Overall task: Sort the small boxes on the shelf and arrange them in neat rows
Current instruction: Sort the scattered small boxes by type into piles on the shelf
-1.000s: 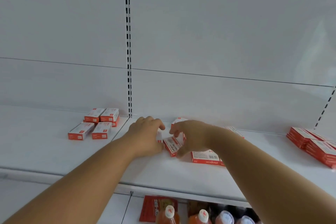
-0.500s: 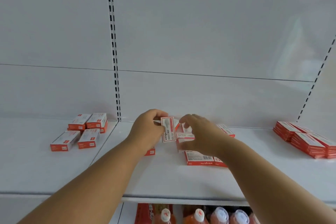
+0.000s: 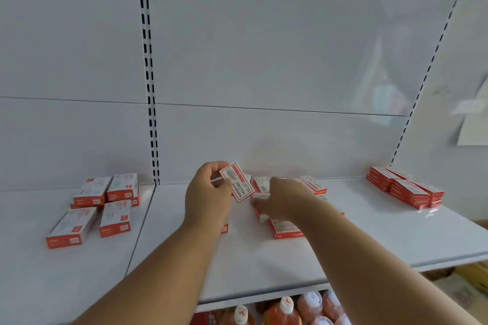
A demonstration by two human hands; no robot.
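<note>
Four small boxes [image 3: 92,208] lie flat at the shelf's [image 3: 264,266] left. Centre, the left hand [image 3: 208,195] pinches a lifted box [image 3: 237,182], hiding another below. Its fingers hidden, the right hand [image 3: 280,200] reaches into jumbled boxes [image 3: 285,227]; grip unclear. Stacked boxes [image 3: 406,188] sit far right.

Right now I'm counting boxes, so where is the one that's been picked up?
In the head view, the box is held off the shelf in the left hand, centre frame, just left of the loose pile.
</note>
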